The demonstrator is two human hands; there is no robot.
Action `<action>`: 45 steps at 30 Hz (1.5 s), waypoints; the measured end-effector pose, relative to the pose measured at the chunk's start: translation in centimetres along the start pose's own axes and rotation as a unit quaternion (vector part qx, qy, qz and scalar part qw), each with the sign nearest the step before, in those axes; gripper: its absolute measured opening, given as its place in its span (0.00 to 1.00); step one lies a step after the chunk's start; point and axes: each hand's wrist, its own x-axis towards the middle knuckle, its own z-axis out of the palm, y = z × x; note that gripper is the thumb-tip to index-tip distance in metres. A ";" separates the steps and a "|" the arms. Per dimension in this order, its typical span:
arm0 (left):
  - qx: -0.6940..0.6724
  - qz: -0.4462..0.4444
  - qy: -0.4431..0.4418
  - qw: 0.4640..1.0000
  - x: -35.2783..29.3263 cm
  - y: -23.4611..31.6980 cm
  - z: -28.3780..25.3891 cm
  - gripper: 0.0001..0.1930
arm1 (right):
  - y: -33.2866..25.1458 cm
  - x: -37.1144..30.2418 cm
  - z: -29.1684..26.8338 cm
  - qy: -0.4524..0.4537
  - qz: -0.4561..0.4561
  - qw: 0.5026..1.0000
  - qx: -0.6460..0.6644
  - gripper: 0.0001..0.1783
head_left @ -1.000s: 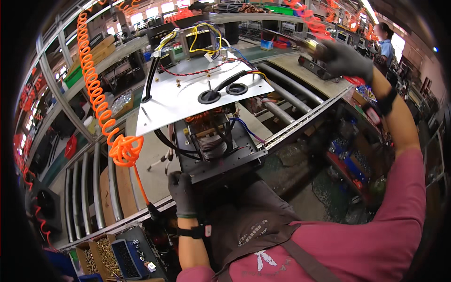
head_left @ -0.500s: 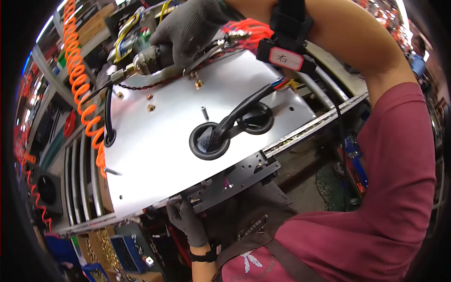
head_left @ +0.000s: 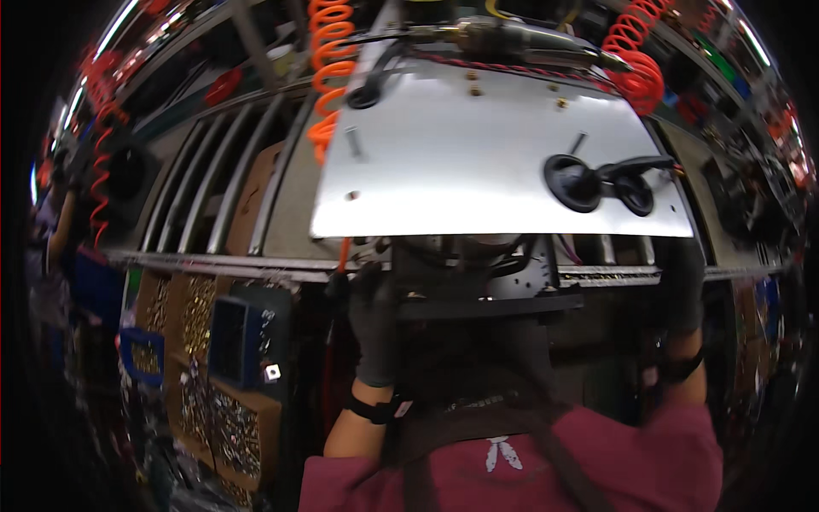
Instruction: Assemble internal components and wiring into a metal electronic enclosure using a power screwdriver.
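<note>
A bright sheet-metal panel [head_left: 461, 162] lies in front of me, with a black box-like assembly with a bracket [head_left: 490, 305] under its near edge. Two black rubber grommets [head_left: 573, 183] with a thick cable sit at its right. My left hand [head_left: 374, 328], in a dark grey glove, is beside the bracket's left end; blur hides how its fingers are set. At the panel's near right corner is my gloved right hand [head_left: 682, 286], smeared by motion, its fingers indistinct. A power driver [head_left: 520, 43] lies along the panel's far edge, with neither hand on it.
Orange coiled hoses [head_left: 331, 77] hang at the far left of the panel, red coils [head_left: 636, 81] at the far right. Metal rollers [head_left: 205, 183] run to the left. Cardboard boxes of small fasteners [head_left: 235, 431] and blue bins [head_left: 235, 341] stand at the lower left. Another person [head_left: 53, 230] is at the left rim.
My right hand has left the driver and come to the panel's near right corner. My view has turned, so the panel sits squarer and farther right. My left hand stays near the bracket.
</note>
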 end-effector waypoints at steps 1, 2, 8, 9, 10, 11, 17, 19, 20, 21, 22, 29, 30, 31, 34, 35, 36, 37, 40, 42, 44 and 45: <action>-0.034 -0.011 0.021 0.999 -0.4 0.4 0.1 0.11 | 0.3 -2.4 0.5 -0.052 -0.025 0.998 -0.004 0.08; 0.060 0.047 0.013 0.997 -0.7 0.8 0.0 0.11 | 0.0 -3.9 0.7 -0.107 -0.119 0.981 -0.111 0.07; 0.315 0.193 0.224 0.902 1.4 1.0 -2.9 0.22 | -7.5 -4.8 4.4 -0.265 -0.028 0.951 0.159 0.17; 0.283 0.149 0.177 0.931 2.1 0.7 -3.5 0.20 | -8.5 -4.5 5.4 -0.315 -0.108 0.936 0.110 0.19; 0.246 0.033 0.107 0.963 2.8 0.4 -4.0 0.17 | -9.4 -4.3 6.2 -0.351 -0.195 0.914 0.050 0.22; 0.239 0.076 0.131 0.959 3.0 0.2 -4.5 0.17 | -10.1 -4.6 7.2 -0.357 -0.239 0.902 0.042 0.25; 0.067 -0.004 0.246 0.967 4.8 -0.7 -8.2 0.12 | -10.8 -5.4 9.9 -0.416 -0.217 0.881 -0.065 0.21; 0.080 0.016 0.244 0.966 4.5 -1.2 -8.6 0.13 | -10.7 -5.5 10.4 -0.387 -0.236 0.889 -0.058 0.13; 0.099 0.039 0.243 0.964 4.3 -1.4 -8.6 0.13 | -10.5 -5.6 10.6 -0.385 -0.237 0.890 -0.057 0.13; 0.106 0.049 0.249 0.961 4.2 -1.5 -8.7 0.16 | -10.4 -5.8 10.7 -0.387 -0.236 0.888 -0.074 0.12; 0.103 0.067 0.258 0.958 4.0 -1.7 -8.8 0.16 | -10.4 -5.9 10.8 -0.399 -0.232 0.882 -0.099 0.11; 0.145 0.057 0.223 0.962 3.0 -1.3 -9.8 0.24 | -10.8 -6.4 10.6 -0.389 -0.204 0.894 -0.088 0.11; 0.162 0.040 0.216 0.962 2.8 -1.3 -9.9 0.26 | -10.9 -6.2 10.6 -0.399 -0.190 0.891 -0.104 0.12; 0.170 0.038 0.226 0.958 2.6 -1.3 -9.9 0.26 | -11.0 -6.1 10.8 -0.387 -0.202 0.896 -0.077 0.12; 0.200 0.044 0.263 0.943 2.5 -1.3 -9.5 0.27 | -10.8 -5.6 11.2 -0.416 -0.189 0.887 -0.073 0.13; 0.197 0.045 0.283 0.938 2.6 -1.2 -9.3 0.26 | -10.8 -5.4 11.3 -0.428 -0.175 0.884 -0.068 0.13; 0.199 0.023 0.294 0.934 2.7 -1.0 -9.0 0.26 | -10.6 -5.2 11.4 -0.443 -0.160 0.879 -0.076 0.14; 0.226 0.025 0.298 0.927 2.8 -0.8 -8.8 0.26 | -10.6 -5.1 11.4 -0.463 -0.142 0.873 -0.066 0.15; 0.234 0.039 0.306 0.922 2.9 0.4 -8.7 0.26 | -10.7 -4.8 11.6 -0.463 -0.138 0.875 -0.040 0.15; 0.235 0.068 0.318 0.916 2.8 1.2 -9.1 0.26 | -11.1 -4.8 11.8 -0.462 -0.139 0.876 -0.015 0.14; 0.229 0.073 0.315 0.918 2.1 1.9 -9.5 0.25 | -11.3 -4.8 11.7 -0.455 -0.114 0.882 -0.058 0.14; 0.234 0.088 0.333 0.909 1.6 2.3 -9.8 0.25 | -11.4 -4.7 11.6 -0.449 -0.122 0.884 -0.037 0.14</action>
